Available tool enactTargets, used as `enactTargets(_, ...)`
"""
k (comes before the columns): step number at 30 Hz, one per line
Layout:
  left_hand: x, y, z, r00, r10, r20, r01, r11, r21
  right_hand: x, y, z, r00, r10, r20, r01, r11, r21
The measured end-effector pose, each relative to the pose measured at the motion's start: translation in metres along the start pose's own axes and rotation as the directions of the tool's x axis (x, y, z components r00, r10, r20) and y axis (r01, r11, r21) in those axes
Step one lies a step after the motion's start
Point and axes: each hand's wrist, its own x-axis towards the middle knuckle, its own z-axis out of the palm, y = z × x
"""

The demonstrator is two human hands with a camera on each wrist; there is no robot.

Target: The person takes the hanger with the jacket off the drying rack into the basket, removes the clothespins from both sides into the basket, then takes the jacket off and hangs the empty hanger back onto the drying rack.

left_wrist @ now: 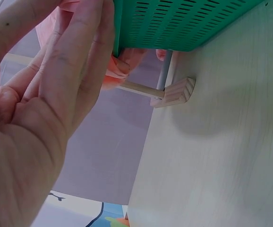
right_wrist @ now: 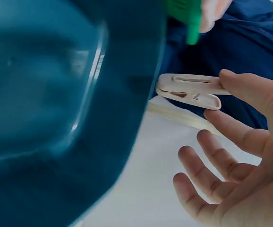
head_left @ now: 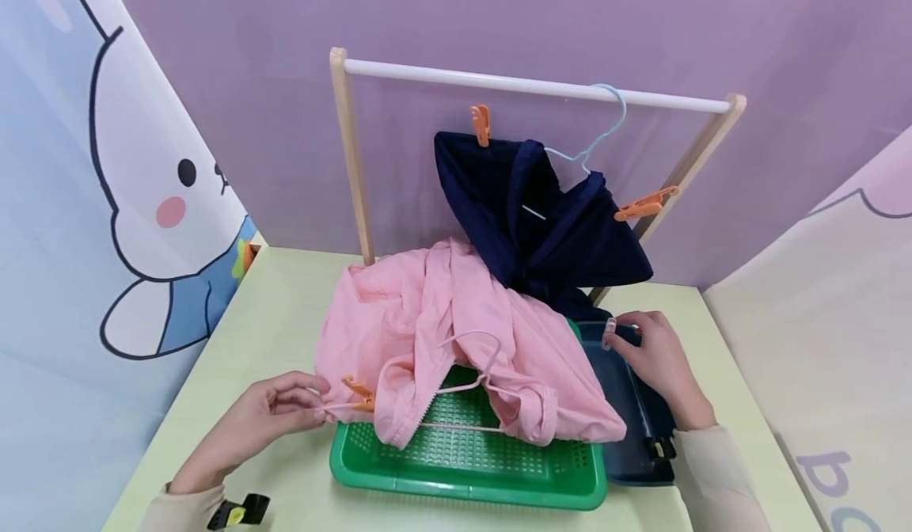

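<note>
A pink zip-up jacket (head_left: pixel 427 310) on a pink hanger (head_left: pixel 492 362) is draped over a green perforated basket (head_left: pixel 463 491). My left hand (head_left: pixel 274 409) pinches the jacket's left end between thumb and fingers, beside an orange clothespin (head_left: pixel 362 394) on the cloth. In the left wrist view, this hand (left_wrist: pixel 46 90) partly hides the jacket. My right hand (head_left: pixel 659 362) pinches a pale clothespin (right_wrist: pixel 193 90) by its handle end between thumb and index finger. The clothespin's nose is right at the rim of the blue tray (right_wrist: pixel 127 118); the other fingers are spread.
A wooden rack with a white rod (head_left: pixel 492 81) stands behind. From it hangs a navy garment (head_left: pixel 527 207) on a light blue hanger (head_left: pixel 606 132), with orange clothespins (head_left: pixel 481 125) at both shoulders. The blue tray (head_left: pixel 616 405) sits right of the basket. Purple cloth (head_left: pixel 214 9) backs the table.
</note>
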Motion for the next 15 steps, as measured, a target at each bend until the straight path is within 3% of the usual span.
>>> enactTargets(6,0.001,-0.001,0.000,1.000,0.006,0.008,-0.006,1.000,-0.005,0.004,0.009,0.009,0.996,0.030,0.086,-0.027,0.999,-0.030)
enactTargets(15,0.001,-0.001,0.000,1.000,0.007,0.005,-0.007,1.000,-0.005,0.003,0.012,0.013,0.995,0.034,0.097,-0.030,0.999,-0.039)
